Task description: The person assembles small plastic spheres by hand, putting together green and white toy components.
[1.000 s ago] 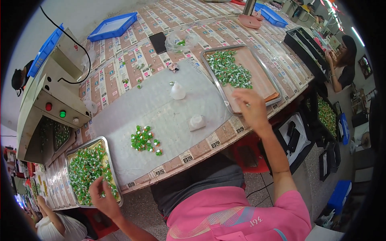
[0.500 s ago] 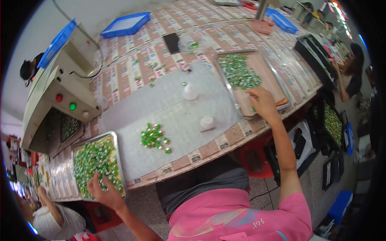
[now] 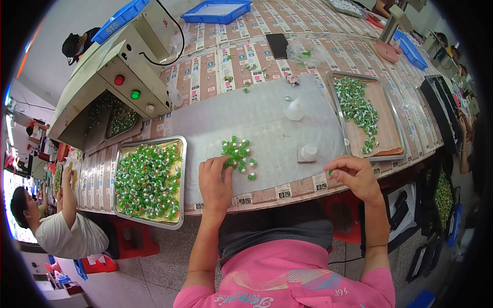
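A small pile of shiny green-and-white bead-like pieces (image 3: 236, 151) lies on the grey sheet (image 3: 267, 123) in front of me. My left hand (image 3: 215, 186) is at the pile's left edge, thumb and index finger apart; whether its fingertips touch a piece is unclear. Over the table's front edge, my right hand (image 3: 358, 178) pinches one small green piece (image 3: 330, 172) between thumb and fingers. To the left, a metal tray (image 3: 183, 179) is thickly covered with similar pieces. At the right, another metal tray (image 3: 398, 134) has pieces along its left side and bare brownish lining beside them.
Two small white bottles (image 3: 294, 110) (image 3: 308, 152) stand on the sheet. A beige machine (image 3: 110, 77) with red and green buttons occupies the left. Farther back are a dark flat object (image 3: 277, 46) and a blue tray (image 3: 218, 19). A person in white (image 3: 72, 233) sits at left.
My left hand has gone from the left tray to the pile on the sheet. My right hand has come away from the right tray toward me, and the whole view has shifted.
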A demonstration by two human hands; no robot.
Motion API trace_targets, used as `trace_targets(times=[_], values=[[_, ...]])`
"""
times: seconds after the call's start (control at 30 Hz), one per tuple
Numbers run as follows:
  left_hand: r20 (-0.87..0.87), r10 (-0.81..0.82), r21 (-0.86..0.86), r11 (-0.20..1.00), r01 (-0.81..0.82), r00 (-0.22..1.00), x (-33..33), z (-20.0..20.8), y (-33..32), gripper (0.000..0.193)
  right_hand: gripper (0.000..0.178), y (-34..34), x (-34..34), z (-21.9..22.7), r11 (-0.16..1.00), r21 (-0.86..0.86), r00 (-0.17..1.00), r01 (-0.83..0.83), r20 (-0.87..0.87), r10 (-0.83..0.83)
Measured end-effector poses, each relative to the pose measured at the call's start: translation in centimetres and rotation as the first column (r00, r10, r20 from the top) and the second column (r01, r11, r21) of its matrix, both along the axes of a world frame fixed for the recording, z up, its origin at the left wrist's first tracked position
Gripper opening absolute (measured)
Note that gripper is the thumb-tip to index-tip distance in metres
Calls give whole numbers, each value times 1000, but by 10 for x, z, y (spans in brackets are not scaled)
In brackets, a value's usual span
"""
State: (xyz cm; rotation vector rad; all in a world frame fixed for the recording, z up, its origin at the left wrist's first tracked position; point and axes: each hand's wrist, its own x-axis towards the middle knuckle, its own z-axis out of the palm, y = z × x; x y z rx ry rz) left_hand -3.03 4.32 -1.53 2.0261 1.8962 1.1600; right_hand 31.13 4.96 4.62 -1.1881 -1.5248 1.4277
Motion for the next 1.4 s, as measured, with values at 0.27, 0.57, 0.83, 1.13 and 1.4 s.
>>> trace_targets(times=[0.27,0.57,0.83,1.13,1.4], values=[[294,-78,-7,996,84,953,6,4,-5,28,14,5,1,-1,999,40,1000,15,11,-15],[947,15,-152,902,403,322,20,16,-38,16,19,28,-21,1,902,432,939,23,300,-167],[984,112,-172,795,582,139,43,15,-51,17,19,40,-36,-5,778,623,830,-83,476,-293],[986,164,-149,776,613,32,58,10,-55,20,17,45,-39,-12,753,648,850,-118,458,-261],[982,184,-171,782,600,40,75,8,-48,22,14,9,-50,-1,893,445,957,-63,282,-74]])
